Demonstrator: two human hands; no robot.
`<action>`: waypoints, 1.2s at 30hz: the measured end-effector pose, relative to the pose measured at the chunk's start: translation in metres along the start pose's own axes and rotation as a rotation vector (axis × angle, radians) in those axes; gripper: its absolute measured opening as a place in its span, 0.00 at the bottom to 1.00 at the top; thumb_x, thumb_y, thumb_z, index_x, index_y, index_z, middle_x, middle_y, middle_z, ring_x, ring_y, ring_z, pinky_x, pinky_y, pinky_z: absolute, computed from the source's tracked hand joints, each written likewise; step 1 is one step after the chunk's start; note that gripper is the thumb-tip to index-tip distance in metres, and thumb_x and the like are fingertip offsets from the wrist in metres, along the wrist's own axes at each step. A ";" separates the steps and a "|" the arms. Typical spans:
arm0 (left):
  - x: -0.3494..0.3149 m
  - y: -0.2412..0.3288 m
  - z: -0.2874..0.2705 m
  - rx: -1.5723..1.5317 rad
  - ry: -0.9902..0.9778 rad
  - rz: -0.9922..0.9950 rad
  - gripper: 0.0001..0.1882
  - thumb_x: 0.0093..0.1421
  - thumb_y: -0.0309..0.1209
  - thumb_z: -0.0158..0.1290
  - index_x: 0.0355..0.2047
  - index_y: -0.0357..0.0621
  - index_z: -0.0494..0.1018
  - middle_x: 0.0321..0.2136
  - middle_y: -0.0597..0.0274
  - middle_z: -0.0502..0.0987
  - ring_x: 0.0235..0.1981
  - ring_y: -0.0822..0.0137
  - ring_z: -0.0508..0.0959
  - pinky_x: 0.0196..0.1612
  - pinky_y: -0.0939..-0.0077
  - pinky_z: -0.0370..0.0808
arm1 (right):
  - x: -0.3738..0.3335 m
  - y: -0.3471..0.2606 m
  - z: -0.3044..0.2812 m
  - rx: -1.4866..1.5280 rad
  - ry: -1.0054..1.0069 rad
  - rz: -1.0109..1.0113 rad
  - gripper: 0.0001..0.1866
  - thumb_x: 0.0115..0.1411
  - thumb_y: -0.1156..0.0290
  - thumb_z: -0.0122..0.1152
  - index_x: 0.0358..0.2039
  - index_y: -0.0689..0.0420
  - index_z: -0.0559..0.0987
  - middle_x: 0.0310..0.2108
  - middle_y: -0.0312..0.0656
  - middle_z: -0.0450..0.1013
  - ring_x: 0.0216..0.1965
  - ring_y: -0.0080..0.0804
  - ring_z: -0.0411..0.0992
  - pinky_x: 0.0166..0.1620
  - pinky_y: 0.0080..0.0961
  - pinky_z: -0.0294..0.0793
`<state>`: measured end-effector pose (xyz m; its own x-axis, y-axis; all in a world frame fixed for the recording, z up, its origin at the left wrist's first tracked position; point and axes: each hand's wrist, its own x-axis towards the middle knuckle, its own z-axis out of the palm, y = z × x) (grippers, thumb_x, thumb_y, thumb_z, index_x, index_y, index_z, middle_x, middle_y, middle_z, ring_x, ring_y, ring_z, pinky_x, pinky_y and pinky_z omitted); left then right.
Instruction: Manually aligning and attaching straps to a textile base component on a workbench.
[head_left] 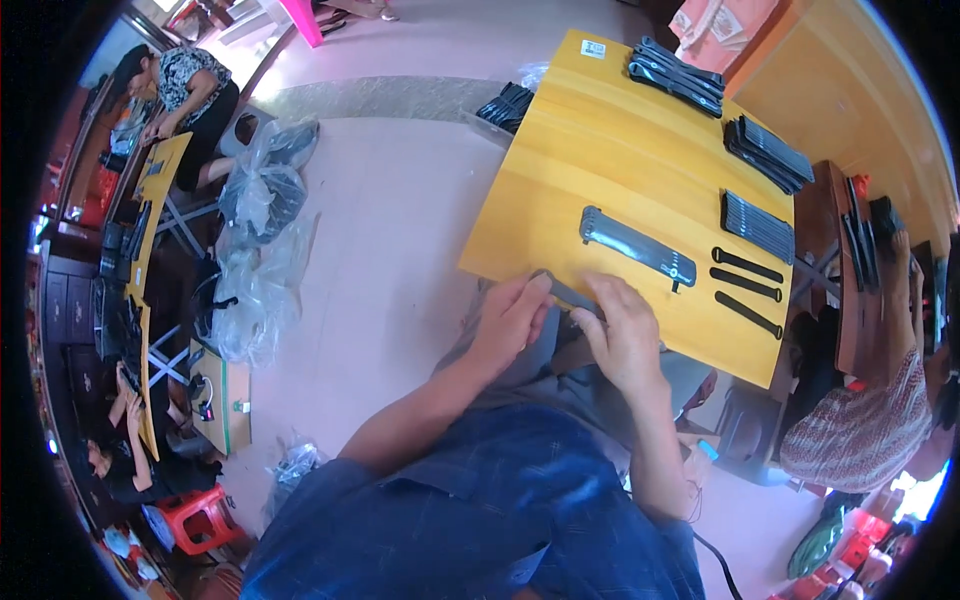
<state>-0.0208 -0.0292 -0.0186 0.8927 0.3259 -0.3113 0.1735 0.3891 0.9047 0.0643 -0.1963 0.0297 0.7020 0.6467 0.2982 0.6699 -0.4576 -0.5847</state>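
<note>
Strap (573,292), dark and flat, is held at the near edge of the tabletop (535,185), its long axis slanting from upper left to lower right. The left grip (515,315) pinches its upper end; the right grip (622,325) lies about the other, though how tightly it closes I cannot tell. Just beyond, in the way, a shiny dark pack (636,245) slants alike; to its right lie three black straps (746,284), farther a flat bundle (757,227), then two black stacks (768,155) along the right edge
</note>
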 end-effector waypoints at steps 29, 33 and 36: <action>0.001 0.010 -0.020 1.127 -0.105 0.564 0.14 0.67 0.33 0.53 0.51 0.47 0.77 0.34 0.51 0.82 0.34 0.46 0.83 0.37 0.49 0.79 | 0.002 0.038 0.036 -0.090 0.093 -0.010 0.11 0.58 0.72 0.69 0.42 0.56 0.83 0.37 0.45 0.76 0.42 0.48 0.76 0.45 0.42 0.76; 0.000 0.015 -0.019 1.165 -0.121 0.536 0.13 0.67 0.33 0.53 0.50 0.48 0.78 0.33 0.52 0.82 0.34 0.47 0.83 0.37 0.52 0.80 | 0.010 0.028 0.038 -0.063 0.103 0.011 0.09 0.57 0.73 0.68 0.40 0.55 0.83 0.37 0.45 0.77 0.41 0.48 0.76 0.45 0.42 0.76; 0.002 0.014 -0.017 1.177 -0.101 0.551 0.12 0.67 0.34 0.54 0.49 0.48 0.79 0.34 0.53 0.82 0.34 0.48 0.84 0.36 0.53 0.80 | 0.012 0.029 0.041 -0.034 0.090 0.013 0.08 0.58 0.74 0.68 0.39 0.55 0.84 0.36 0.44 0.77 0.41 0.47 0.76 0.45 0.41 0.76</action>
<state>-0.0235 -0.0087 -0.0115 0.9811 0.1138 0.1564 -0.0109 -0.7749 0.6320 0.0823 -0.1767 -0.0142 0.7285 0.5840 0.3581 0.6674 -0.4873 -0.5632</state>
